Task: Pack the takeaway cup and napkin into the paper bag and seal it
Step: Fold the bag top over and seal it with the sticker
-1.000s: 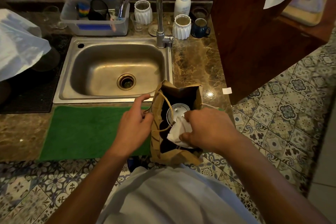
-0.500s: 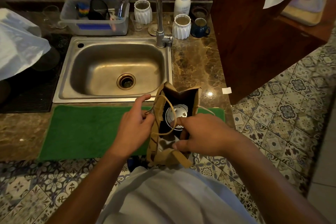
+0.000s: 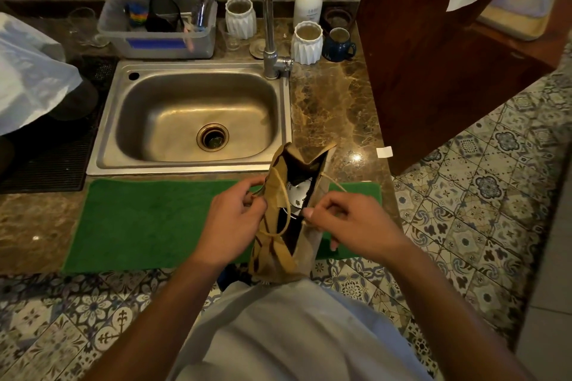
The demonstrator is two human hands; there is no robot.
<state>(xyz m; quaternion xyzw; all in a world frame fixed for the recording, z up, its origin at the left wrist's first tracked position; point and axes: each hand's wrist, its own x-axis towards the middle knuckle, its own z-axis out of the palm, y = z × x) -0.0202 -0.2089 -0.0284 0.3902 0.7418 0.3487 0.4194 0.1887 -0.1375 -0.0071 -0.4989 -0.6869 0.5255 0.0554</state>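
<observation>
Pinched at its mouth from both sides, the paper bag (image 3: 286,226) is held between the left hand (image 3: 235,219) at nine o'clock and the right hand (image 3: 346,226) at three, its opening running twelve-to-six over the takeaway cup (image 3: 297,195); no napkin is seen.

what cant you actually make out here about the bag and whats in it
Head view only:
- Napkin: not visible; the paper bag walls and dark interior hide it.
- Takeaway cup: only part of the lid shows; the body is hidden by the bag.
- Lid print: too small to read.
- Bag base: blocked by the shirt.
</observation>
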